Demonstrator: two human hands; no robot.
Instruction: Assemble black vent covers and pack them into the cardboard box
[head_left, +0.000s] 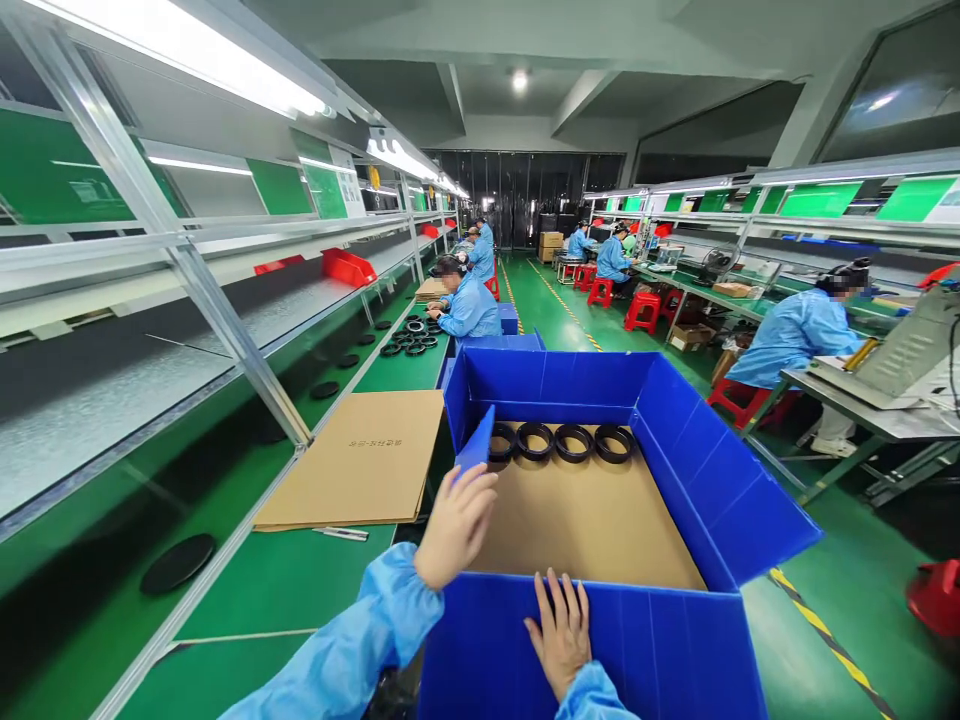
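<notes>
Blue sheeting, probably corrugated plastic, forms the open box point(690, 455) directly before a worker, beside the green desk point(270, 580); the worker's left hand point(457, 520) is at its raised left flap point(477, 446), fingers loosely curved, though whether they pinch the edge cannot be told; the right hand point(562, 635) lies spread on the near flap point(667, 640), fingers extended and gripping nothing. The walls look light and fairly stiff, the creased flaps likely to bend easily, the smooth face apt to slide under a palm; the rim or a folded corner seems the surest hold. Four black rings point(615, 459) show in a row along the box's far wall, on a cardboard sheet point(585, 515); they look rigid and smooth, best taken by the band; the left flap partly hides the leftmost and stands in the way of that end. Flat cardboard point(360, 450) lies on the desk just left of the box, a pen point(345, 534) at its near edge; a metal post point(240, 330) rises on its far left; farther along, a co-worker point(474, 308) in blue is beside more rings point(415, 349).
</notes>
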